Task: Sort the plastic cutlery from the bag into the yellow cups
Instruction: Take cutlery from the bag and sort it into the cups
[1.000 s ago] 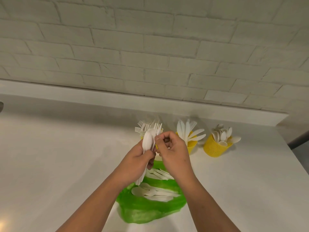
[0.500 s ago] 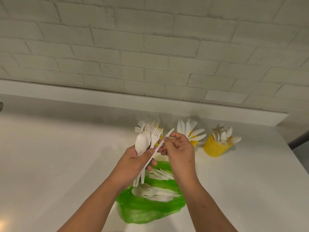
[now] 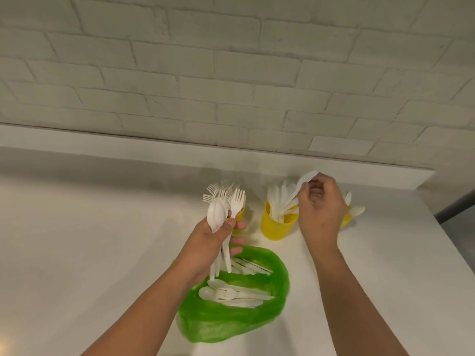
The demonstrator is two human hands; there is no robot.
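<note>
1. On the white worktop (image 3: 90,240) lies an open green bag (image 3: 257,317) holding white plastic cutlery (image 3: 231,295)
2. Left hand (image 3: 210,242), its grip closed round a bunch of spoons and a fork (image 3: 237,201), is raised above the bag
3. Right hand (image 3: 318,214) pinches a white knife (image 3: 304,179) over the middle yellow cup (image 3: 275,227) of knives
4. Two other yellow cups are partly hidden behind the hands

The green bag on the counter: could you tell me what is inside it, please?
Inside the green bag lies loose white plastic cutlery: a spoon and fork show; the bag's folds and the left hand hide the rest.
</note>
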